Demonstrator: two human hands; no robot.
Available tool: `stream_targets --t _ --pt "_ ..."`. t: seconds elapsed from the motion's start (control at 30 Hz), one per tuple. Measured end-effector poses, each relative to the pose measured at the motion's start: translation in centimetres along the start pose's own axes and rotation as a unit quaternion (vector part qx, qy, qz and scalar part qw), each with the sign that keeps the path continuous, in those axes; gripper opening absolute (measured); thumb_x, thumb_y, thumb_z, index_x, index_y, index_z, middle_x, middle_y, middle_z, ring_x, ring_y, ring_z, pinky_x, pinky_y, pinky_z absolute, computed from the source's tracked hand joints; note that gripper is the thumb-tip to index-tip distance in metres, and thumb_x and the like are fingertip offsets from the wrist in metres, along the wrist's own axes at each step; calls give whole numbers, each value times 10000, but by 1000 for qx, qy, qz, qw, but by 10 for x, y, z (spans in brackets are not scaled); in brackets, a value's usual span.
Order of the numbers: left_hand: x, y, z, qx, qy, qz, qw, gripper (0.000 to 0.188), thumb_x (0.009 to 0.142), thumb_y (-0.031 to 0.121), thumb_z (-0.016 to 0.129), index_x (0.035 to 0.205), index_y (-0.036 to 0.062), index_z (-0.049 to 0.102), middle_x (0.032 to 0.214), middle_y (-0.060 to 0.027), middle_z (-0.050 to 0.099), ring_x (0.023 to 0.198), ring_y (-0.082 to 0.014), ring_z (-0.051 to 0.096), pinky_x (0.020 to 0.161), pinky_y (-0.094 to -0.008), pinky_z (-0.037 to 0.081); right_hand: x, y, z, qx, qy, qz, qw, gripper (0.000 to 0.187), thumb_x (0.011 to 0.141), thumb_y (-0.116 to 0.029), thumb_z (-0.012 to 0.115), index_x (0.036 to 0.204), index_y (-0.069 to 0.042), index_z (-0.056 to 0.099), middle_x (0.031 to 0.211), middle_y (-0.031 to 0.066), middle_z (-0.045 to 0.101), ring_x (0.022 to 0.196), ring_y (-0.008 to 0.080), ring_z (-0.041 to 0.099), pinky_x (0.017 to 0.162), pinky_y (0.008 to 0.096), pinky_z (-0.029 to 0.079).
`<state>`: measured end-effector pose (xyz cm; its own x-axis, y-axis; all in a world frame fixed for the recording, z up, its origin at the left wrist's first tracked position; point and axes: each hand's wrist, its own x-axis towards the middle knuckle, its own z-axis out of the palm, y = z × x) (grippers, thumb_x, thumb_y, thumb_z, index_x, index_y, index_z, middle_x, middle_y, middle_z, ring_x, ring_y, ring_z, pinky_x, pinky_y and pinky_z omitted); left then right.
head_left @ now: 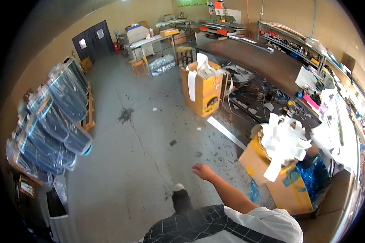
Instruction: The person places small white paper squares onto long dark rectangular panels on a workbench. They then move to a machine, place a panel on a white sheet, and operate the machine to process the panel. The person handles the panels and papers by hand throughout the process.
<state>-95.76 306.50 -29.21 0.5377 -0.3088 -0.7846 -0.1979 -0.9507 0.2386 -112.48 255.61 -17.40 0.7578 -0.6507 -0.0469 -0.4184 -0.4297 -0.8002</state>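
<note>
My right hand (pixel 202 171) hangs over the grey floor (pixel 150 150), at the end of a bare forearm with a white sleeve. Its fingers are loosely curled in, and nothing shows between them. The hand touches nothing. A cardboard box (pixel 255 158) to its right is nearest, heaped with white strip offcuts (pixel 286 137). One long white strip (pixel 227 133) lies on the floor beyond the hand. My left hand is out of the picture.
Plastic-wrapped dark rolls (pixel 54 129) are stacked on pallets at left. Another tall carton (pixel 205 93) of white offcuts stands ahead, beside a long dark worktable (pixel 255 56) with scraps and cables beneath. Shelving (pixel 292 44) lines the right wall. Dark door curtains (pixel 94 41) hang at the far left.
</note>
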Motion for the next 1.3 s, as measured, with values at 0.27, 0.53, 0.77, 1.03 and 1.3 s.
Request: stream_targets --t 0.27,0.53,0.77,1.03,1.3 --pt "262 191 -249 214 72 256 940 277 819 303 512 684 87 621 671 -124 605 634 -297 585 580 -449 428 106 255 41 -269 -255 168 914 251 748 -306 590 855 -108 700 903 150 662 857 333 625 763 442 494" --pt "488 545 -483 -144 160 342 915 191 817 215 544 735 53 604 716 -102 604 667 -226 569 589 -364 441 204 238 -73 -172 -285 490 806 272 798 -242 549 976 -78 673 1046 174 632 980 317 589 833 379 477" --pt "654 631 -569 161 -77 436 882 208 750 230 603 911 107 653 810 -154 621 752 -362 570 680 -420 467 587 276 -85 -240 -82 354 900 327 794 -269 537 995 -49 671 1035 171 641 978 341 591 855 385 480" --pt "782 711 -696 81 -35 90 992 240 791 272 580 937 90 635 863 -125 631 790 -313 585 678 -422 459 1160 12 -203 32 19 52 998 341 840 -278 557 1053 -19 615 952 181 653 858 336 631 753 383 499" --pt "836 1179 -1001 -234 94 372 893 244 870 248 598 987 38 636 964 -86 637 902 -151 587 774 -296 457 1333 63 -253 -4 -18 157 987 306 827 -266 576 1048 -60 624 895 173 661 834 332 639 740 381 499"
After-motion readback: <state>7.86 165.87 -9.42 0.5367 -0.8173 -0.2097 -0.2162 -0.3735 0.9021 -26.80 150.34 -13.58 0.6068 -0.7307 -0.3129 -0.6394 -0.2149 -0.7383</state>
